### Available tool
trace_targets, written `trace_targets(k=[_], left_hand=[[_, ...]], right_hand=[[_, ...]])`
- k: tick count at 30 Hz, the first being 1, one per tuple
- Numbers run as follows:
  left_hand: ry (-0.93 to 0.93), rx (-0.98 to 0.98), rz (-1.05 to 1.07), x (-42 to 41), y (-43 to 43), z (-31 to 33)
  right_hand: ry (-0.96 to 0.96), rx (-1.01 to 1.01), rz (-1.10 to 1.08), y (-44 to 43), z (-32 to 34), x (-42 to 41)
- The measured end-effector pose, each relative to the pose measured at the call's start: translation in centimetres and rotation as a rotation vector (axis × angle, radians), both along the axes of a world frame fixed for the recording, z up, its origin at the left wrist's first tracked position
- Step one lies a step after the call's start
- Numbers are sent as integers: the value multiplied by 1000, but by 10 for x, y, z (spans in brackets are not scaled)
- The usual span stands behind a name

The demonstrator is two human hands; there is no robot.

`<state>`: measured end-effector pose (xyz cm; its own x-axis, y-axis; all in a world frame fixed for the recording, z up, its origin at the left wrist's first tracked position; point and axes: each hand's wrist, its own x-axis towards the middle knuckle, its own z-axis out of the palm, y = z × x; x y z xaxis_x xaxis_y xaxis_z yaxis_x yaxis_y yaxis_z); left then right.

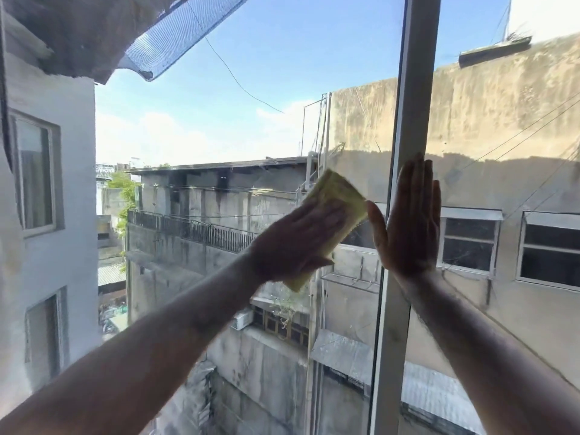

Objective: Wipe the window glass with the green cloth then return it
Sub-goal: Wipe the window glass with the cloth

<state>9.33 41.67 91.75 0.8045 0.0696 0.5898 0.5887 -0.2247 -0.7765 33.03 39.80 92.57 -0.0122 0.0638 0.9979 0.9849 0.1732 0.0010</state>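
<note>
The window glass [219,120] fills most of the view, with buildings and sky behind it. My left hand [298,243] presses the folded yellow-green cloth [337,196] flat against the pane, just left of the frame post; the cloth sticks out above and below my fingers and looks motion-blurred. My right hand [411,221] rests flat and spread on the grey vertical window frame [414,89], fingers pointing up, holding nothing. The two hands are almost touching at the cloth's right edge.
The vertical frame post splits the window into a wide left pane and a right pane [508,136]. Outside are concrete buildings, a balcony railing [194,230], hanging cables and a torn awning [175,36] at upper left.
</note>
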Motion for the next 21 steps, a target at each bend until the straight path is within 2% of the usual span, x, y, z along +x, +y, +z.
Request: trace_targets(k=[2,3,4,5,8,9,10,11,12,14,18,19,20,21], left_hand=[[195,7,15,-27,0,-32],[182,16,6,-45,1,-37],[87,32,0,-63,3,-34],[-89,43,0,-76,4,-27],[-812,44,-10,-78,4,23],[-966,44,-14,-67,2,41],[-1037,42,-18,-53,0,56],[-1030,42,-23,-36,-1,65],[-949,42,-39,-19,-2,68],[-643,35,-67,13,0,50],[269,-62,-7,15,0,-36],[411,-82,11,0,-1,-47],[467,-76,9,-17,-1,-49],[438,-44,6,-31,1,-44]], right_hand=[[0,-6,3,-1,-1,0],[2,-9,9,-2,-1,0],[6,-12,16,-2,0,-1],[8,-13,21,-2,0,-1],[9,-9,13,-1,0,0],[9,-8,12,-1,0,-1],[10,-6,13,-1,0,-1],[9,-4,12,-1,-1,-1],[10,-4,8,-1,0,-1],[10,-6,1,0,-1,0],[13,11,-7,-1,-2,-1],[14,10,-11,-1,-2,-1],[13,12,-13,-2,-3,-1],[12,17,-15,-2,-2,-2]])
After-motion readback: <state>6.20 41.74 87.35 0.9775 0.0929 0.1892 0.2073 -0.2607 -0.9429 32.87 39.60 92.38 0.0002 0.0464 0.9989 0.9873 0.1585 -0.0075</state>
